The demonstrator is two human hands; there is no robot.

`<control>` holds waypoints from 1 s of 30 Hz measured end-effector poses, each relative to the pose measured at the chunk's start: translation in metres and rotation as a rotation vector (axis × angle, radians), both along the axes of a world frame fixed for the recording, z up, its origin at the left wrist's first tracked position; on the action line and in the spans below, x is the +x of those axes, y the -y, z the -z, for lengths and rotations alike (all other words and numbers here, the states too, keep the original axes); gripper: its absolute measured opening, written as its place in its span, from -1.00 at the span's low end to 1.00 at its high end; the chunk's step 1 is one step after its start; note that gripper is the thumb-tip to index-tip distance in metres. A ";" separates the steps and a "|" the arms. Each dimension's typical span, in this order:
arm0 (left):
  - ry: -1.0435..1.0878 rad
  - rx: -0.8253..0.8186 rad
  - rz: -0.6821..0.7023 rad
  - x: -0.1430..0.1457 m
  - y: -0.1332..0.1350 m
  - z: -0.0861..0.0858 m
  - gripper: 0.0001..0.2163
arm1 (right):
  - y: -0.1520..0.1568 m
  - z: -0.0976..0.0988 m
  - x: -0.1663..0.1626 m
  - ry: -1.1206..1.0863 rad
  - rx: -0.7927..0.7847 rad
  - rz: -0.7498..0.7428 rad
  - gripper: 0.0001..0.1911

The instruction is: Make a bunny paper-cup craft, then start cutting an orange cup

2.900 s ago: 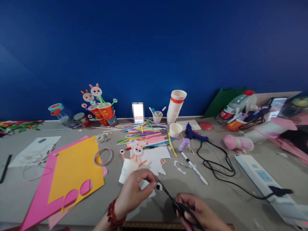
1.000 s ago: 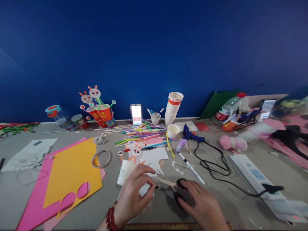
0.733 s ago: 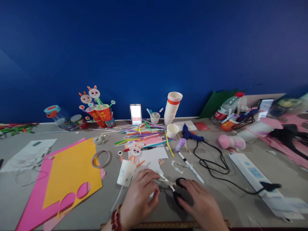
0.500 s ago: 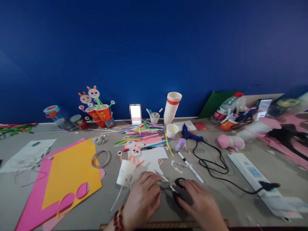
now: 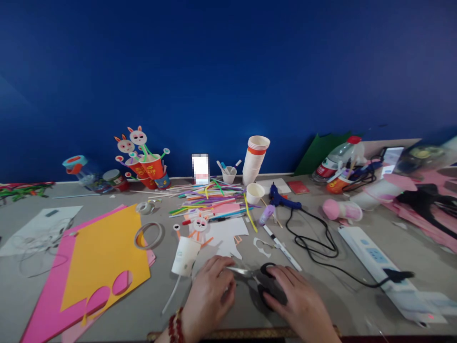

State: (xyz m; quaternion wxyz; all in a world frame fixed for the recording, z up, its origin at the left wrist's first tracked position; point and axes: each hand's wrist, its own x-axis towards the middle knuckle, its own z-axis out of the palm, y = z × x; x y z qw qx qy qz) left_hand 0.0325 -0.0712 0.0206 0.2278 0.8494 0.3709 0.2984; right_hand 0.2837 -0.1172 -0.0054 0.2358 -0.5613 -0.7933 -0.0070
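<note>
The right hand (image 5: 298,297) is clamped on the scissors (image 5: 252,274) by their spread black handles, above the near table (image 5: 344,305); blades point left, long axis crosswise, toward the left hand (image 5: 213,289), whose pinch cannot be determined. Versus three seconds earlier, the blades lie less diagonally and the black-dotted white piece is hidden.

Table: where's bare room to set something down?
Widest patch: front right of the table, between the right hand, the black cord and the power strip. Smaller: between the yellow sheet and the white straw below the tilted cup. Crowded: back middle, around the straw pile and cup stack.
</note>
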 end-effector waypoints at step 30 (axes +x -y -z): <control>0.216 -0.216 -0.140 -0.007 -0.001 0.005 -0.89 | -0.006 0.011 0.006 -0.062 -0.047 0.105 -0.74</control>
